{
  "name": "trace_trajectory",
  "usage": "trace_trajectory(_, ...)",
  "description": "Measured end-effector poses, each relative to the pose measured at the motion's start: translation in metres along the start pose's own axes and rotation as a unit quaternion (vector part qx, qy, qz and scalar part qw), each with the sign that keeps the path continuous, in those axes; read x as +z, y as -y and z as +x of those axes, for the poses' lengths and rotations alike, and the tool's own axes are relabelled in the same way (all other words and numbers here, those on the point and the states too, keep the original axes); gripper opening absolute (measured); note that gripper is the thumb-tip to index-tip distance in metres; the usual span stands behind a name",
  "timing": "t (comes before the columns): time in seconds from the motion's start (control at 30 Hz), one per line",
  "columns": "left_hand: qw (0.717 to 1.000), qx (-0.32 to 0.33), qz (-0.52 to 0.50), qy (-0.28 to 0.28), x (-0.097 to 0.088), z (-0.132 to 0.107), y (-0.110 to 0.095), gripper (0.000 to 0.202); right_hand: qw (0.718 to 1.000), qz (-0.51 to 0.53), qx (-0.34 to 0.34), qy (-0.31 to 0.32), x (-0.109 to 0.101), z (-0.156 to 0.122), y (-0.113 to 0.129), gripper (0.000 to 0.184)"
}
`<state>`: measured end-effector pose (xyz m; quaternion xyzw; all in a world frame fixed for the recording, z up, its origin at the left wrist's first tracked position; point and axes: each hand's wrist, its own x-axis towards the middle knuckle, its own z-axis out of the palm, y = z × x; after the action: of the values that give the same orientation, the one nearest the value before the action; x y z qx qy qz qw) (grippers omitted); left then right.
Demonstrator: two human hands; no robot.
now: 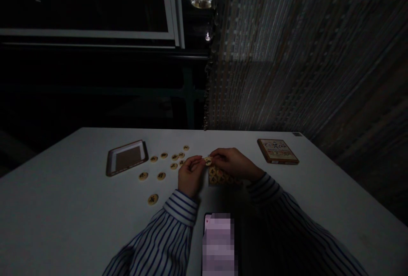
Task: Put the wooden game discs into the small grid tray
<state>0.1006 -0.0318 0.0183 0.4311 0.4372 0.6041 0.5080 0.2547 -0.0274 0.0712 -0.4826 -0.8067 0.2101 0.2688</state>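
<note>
The left hand point(190, 174) and right hand point(235, 162) met over one round disc point(208, 161) — the left fingers pinching its left edge, the right fingers its opposite side, a shared hold that presumably steadied so small a thing and left its dark character showing. Just below the right fingers sat packed discs point(213, 180), edge to edge, seemingly to save room; the hand hid some of them. Left of the left fingers, loose discs point(161, 176) were spread over the tabletop point(79, 216), which left most edges free to pinch, and a shallow rimmed tray point(126, 169) lay beyond them. Well right of the right fingers was a flat printed box point(278, 151), perhaps kept out of their way; a phone point(218, 246) lay below the fingers, between the forearms.
</note>
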Motion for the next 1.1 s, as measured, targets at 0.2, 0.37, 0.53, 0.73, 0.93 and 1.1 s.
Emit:
trace_trajectory(0.2, 1.000, -0.009, -0.007, 0.005, 0.0018, -0.0030, -0.0014, 0.029, 1.000, 0.010, 0.012, 0.002, -0.0009, -0.0008, 0.0054, 0.023)
trace_trajectory(0.37, 0.999, -0.021, -0.022, 0.017, 0.0021, -0.0031, 0.0016, 0.032, 1.000, 0.003, -0.004, -0.002, -0.0007, -0.0002, 0.0037, 0.023)
trace_trajectory(0.53, 0.999, -0.018, -0.020, 0.018, 0.0011, -0.0019, 0.0038, 0.033, 1.000, -0.016, -0.021, 0.015, -0.0011, 0.0001, 0.0013, 0.025)
trace_trajectory(0.73, 0.999, -0.031, -0.026, 0.024, 0.0009, -0.0018, 0.0023, 0.033, 0.999, -0.014, -0.038, 0.022, -0.0009, 0.0002, 0.0021, 0.026)
trace_trajectory(0.93, 0.998, -0.044, -0.042, 0.028, 0.0005, -0.0019, 0.0044, 0.035, 0.999, -0.032, -0.025, -0.010, 0.0003, 0.0010, 0.0017, 0.025)
trace_trajectory(1.1, 0.998, -0.049, -0.046, 0.012, -0.0007, -0.0006, 0.0052, 0.035, 0.998, -0.058, -0.036, -0.013, -0.0011, 0.0020, 0.0053, 0.024)
